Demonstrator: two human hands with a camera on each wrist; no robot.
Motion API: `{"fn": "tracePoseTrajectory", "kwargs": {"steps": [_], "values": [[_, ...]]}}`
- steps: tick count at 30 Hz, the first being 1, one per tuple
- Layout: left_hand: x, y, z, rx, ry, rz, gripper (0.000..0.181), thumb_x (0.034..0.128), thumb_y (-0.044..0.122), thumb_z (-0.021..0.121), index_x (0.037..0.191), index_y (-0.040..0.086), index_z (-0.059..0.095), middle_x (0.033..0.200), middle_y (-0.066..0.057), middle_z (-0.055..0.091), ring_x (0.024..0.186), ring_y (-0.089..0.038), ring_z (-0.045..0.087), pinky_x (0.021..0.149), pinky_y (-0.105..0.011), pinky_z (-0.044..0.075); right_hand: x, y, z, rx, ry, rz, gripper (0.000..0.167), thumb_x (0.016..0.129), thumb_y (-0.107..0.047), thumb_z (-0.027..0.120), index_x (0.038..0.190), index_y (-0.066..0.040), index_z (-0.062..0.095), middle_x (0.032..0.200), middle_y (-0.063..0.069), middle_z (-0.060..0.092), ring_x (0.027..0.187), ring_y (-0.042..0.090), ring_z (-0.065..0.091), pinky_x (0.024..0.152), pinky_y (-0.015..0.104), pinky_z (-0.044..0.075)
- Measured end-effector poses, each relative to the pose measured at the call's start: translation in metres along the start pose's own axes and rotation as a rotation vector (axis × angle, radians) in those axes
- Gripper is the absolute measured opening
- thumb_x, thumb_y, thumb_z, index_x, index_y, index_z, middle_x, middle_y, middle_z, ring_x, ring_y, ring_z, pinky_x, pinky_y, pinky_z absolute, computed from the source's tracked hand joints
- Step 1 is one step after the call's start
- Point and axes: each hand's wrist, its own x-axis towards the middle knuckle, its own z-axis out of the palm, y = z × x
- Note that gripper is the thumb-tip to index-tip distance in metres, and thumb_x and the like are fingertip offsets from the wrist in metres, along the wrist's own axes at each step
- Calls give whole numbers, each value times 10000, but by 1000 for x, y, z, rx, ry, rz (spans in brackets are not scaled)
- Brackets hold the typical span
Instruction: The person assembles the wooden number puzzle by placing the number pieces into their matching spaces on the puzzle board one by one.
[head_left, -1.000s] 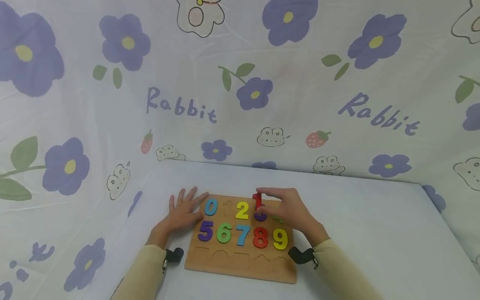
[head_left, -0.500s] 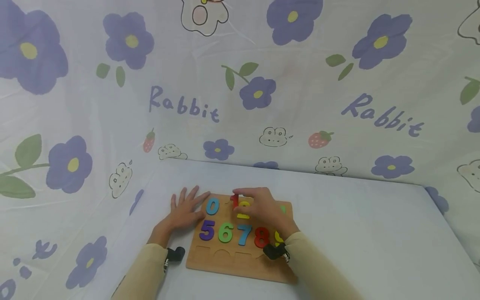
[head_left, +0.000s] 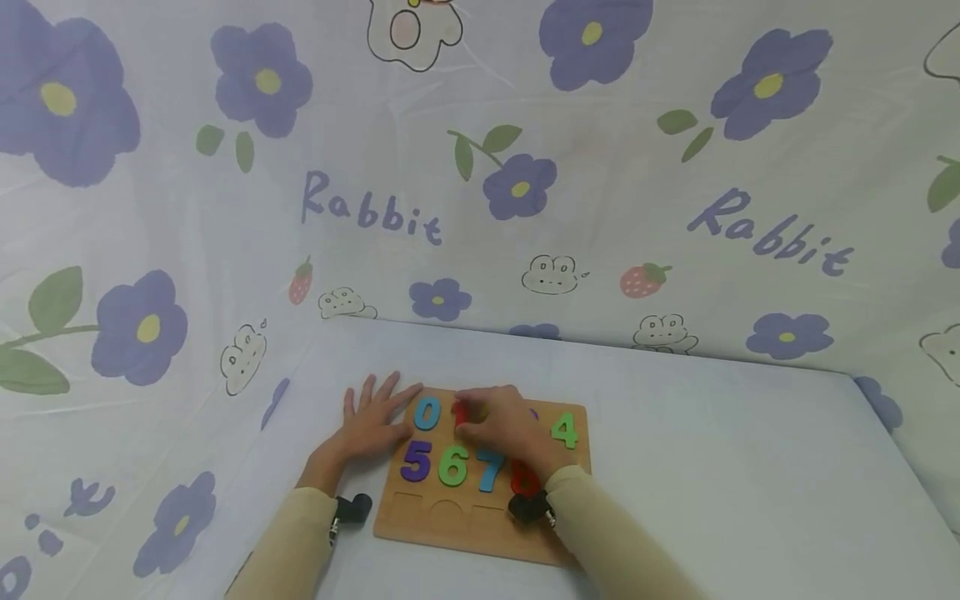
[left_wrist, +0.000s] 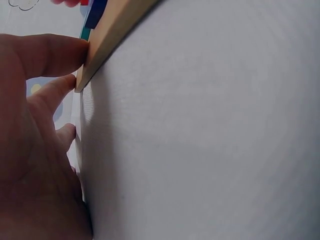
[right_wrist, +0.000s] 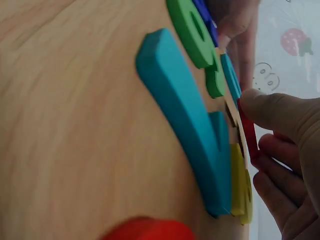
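My right hand [head_left: 504, 423] pinches a red number 1 piece [head_left: 460, 414] between thumb and fingers, over the top row of a wooden number puzzle board [head_left: 420, 523]. In the right wrist view the red 1 [right_wrist: 248, 131] stands beside a dark recess in the board, slightly raised from it. A blue 0 [head_left: 427, 413] lies to its left; the yellow 2 [right_wrist: 239, 182] is mostly behind the right hand in the head view. My left hand [head_left: 367, 429] lies spread at the board's left edge, its thumb [left_wrist: 60, 52] touching that edge in the left wrist view.
Seated in the board are a purple 5 [head_left: 416, 462], a green 6 [head_left: 453, 466], a blue 7 [head_left: 490, 469], a red 8 [head_left: 523, 479] and a green 4 [head_left: 565, 431]. A white table [head_left: 735, 467] meets a flower-printed curtain [head_left: 480, 125].
My right hand has carried the red 1 leftward from above the purple 3, past the 2, and lowered it at the gap beside the 0. The left hand stays in place.
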Motion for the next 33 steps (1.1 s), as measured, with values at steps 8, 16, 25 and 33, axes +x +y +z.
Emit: {"fn": "tracePoseTrajectory", "kwargs": {"steps": [8,16,25,33], "values": [[-3,8,-5,16,-29,-8,746,1004,324,631,1712,281,402,1848,-176,120,1681,-546,-92,1269,-785,-168,-3,-2,5,-53,-20,-7,563,960,-262,860,1492,-173,700,1447,56,744,1379,277,680,1160,475,558],[4,5,3,-2,-8,13,744,996,337,644,1703,292,420,1847,-170,140,1684,-537,-88,1265,-781,-182,-18,2,-6,-91,76,-61,523,948,-291,869,1435,-162,730,1368,24,784,1297,264,729,1103,485,596],[1,8,-6,17,-7,23,804,986,338,644,1730,242,355,1829,-213,174,1668,-584,-21,1269,-818,-96,-87,19,-75,-169,130,42,582,990,-329,825,1513,-130,664,1522,64,695,1428,337,648,1169,567,534],[-47,34,-47,-32,156,36,738,1087,250,604,1748,170,286,1798,-242,256,1652,-585,137,1298,-794,117,-149,37,-134,-501,294,83,628,960,-327,850,1490,-49,660,1526,198,666,1416,427,633,1133,644,531]]}}
